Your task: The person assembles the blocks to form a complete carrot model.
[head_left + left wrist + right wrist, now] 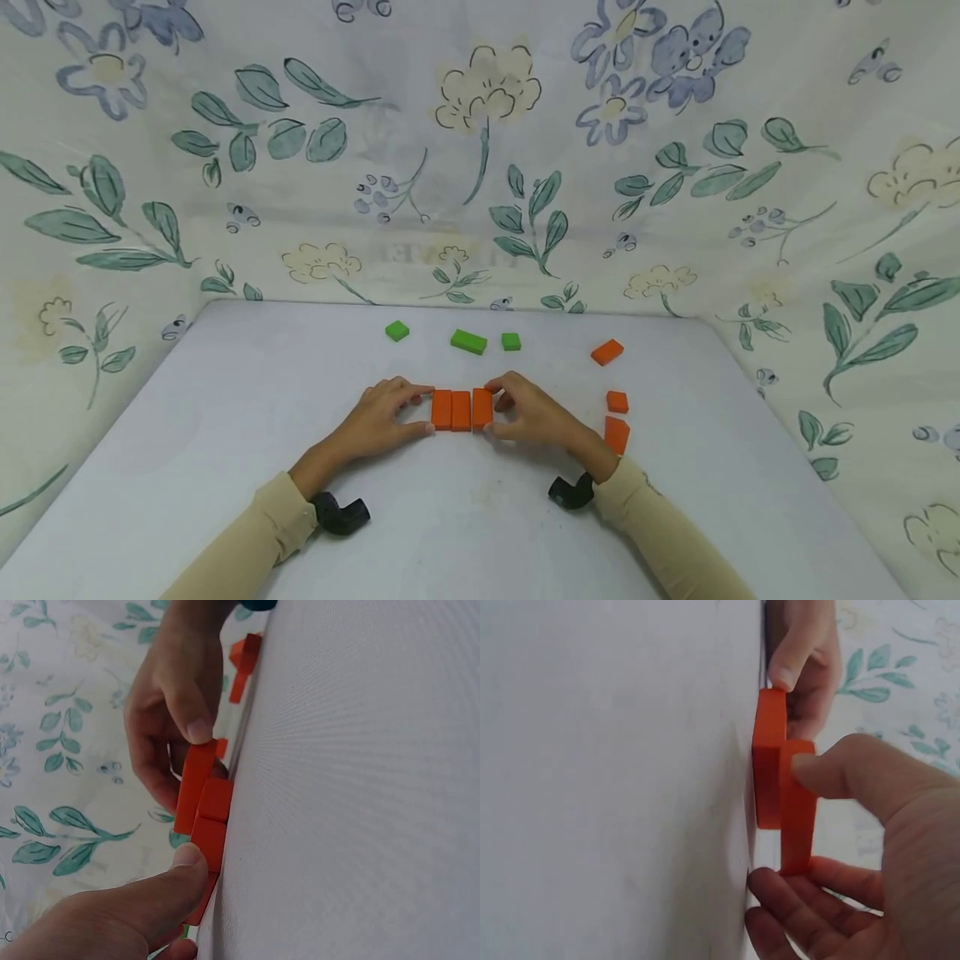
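Two orange rectangular blocks lie side by side on the white table, a left one (441,410) and a middle one (461,411). With thumb and forefinger at its two ends, my left hand (378,423) holds the left block. My right hand (534,414) pinches a third orange block (482,409) by its ends, just right of the pair. In the right wrist view that held block (798,810) is raised above the other two and overlaps them. The left thumb (189,855) presses on a block's near end in the left wrist view.
Three green blocks lie farther back: a left one (397,331), a longer one (468,342) and a small square one (511,342). On the right are three orange pieces, one at the back (607,352), a small one (617,402) and one by the right forearm (617,433). Floral cloth (480,208) hangs behind.
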`<state>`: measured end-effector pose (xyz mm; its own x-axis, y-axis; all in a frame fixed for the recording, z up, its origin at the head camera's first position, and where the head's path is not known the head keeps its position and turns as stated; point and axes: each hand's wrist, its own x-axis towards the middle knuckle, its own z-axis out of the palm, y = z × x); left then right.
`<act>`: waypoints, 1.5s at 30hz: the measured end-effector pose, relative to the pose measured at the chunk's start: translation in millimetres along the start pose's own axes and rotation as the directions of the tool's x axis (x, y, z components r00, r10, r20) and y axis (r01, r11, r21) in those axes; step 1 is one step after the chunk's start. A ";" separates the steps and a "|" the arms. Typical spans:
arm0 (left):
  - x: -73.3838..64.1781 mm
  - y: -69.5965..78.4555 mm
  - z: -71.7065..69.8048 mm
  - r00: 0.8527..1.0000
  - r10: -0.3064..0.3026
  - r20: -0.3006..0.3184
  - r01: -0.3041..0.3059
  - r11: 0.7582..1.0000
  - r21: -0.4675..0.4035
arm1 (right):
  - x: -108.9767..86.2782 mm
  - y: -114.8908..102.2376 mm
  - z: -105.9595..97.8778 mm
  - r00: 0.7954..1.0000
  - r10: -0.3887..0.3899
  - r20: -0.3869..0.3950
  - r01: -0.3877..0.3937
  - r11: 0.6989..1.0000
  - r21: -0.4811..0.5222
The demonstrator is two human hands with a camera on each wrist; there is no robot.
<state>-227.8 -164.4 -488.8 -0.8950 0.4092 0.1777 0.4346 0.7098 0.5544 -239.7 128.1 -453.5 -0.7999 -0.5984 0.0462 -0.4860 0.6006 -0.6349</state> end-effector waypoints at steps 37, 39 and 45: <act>-0.7 1.0 -2.8 1.000 0.023 -0.007 -0.023 1.000 0.001 | 1.8 8.6 7.2 0.999 0.040 0.020 -0.040 0.999 -0.004; -0.3 1.4 -3.1 1.000 0.024 -0.006 -0.024 1.000 0.000 | 2.2 8.4 6.9 0.998 0.054 0.028 -0.054 0.999 0.001; -0.1 1.3 -0.6 1.000 0.012 -0.003 -0.012 1.000 0.007 | 0.4 7.7 6.5 0.997 0.073 0.034 -0.074 0.997 0.016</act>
<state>-227.2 -163.9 -487.6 -0.8898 0.4163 0.1868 0.4462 0.7086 0.5466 -241.5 129.0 -463.4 -0.8209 -0.5705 -0.0269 -0.4199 0.6348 -0.6486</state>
